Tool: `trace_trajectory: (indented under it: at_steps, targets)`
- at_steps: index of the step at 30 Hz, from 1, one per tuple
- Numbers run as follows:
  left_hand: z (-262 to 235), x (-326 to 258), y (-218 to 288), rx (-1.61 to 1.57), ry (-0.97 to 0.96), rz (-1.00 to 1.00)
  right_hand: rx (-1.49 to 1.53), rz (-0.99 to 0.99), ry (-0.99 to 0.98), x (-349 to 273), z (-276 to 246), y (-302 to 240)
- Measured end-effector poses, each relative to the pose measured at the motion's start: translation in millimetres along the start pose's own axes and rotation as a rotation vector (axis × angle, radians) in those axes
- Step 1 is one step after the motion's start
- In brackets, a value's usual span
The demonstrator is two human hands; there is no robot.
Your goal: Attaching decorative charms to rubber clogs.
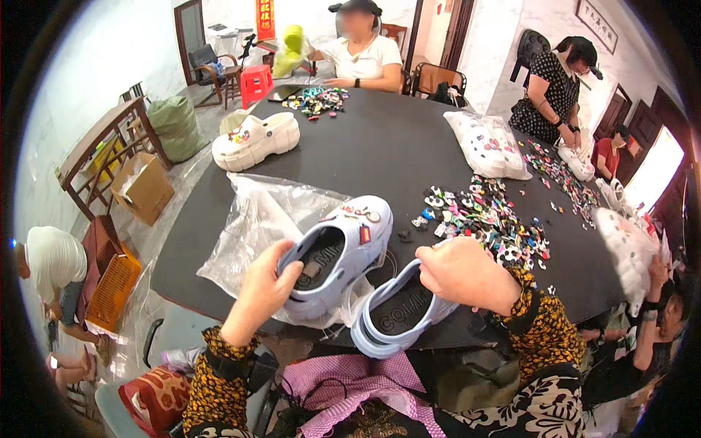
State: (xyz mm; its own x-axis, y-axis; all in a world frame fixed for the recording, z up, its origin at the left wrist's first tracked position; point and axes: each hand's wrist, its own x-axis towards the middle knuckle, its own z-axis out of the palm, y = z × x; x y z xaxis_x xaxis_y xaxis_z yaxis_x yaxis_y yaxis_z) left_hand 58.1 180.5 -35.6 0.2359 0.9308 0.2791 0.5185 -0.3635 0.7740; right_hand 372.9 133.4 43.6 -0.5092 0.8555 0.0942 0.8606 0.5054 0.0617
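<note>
My left hand is closed on the rim of a pale blue clog, thumb at the opening. This clog has a black insole and several small charms on its upper. My right hand grips a second pale blue clog over its upper side, hiding its toe part. That clog is tilted at the table's near edge, its black insole facing up. A thin clear string loops between the two clogs. Under and behind the left clog lies a crumpled clear plastic bag. A heap of colourful shoe charms spreads beyond my right hand.
White thick-soled clogs stand at the far left of the black table. A bagged white pair lies farther right. More charms sit by a person across the table. Other people work at the right; another bends beside an orange crate.
</note>
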Motion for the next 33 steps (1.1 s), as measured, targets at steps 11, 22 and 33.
trace_trajectory:
  at_steps: [11,22,33]
  targets:
    - [7,0,10,-0.127,-0.027,0.005,-0.454,-0.374,0.217,44,-8,-15]
    - [6,-11,11,0.041,0.024,0.154,-0.386,-0.38,0.199,51,-9,-16]
    - [2,-12,18,0.04,-0.021,0.177,-0.347,-0.446,0.185,60,-9,-16]
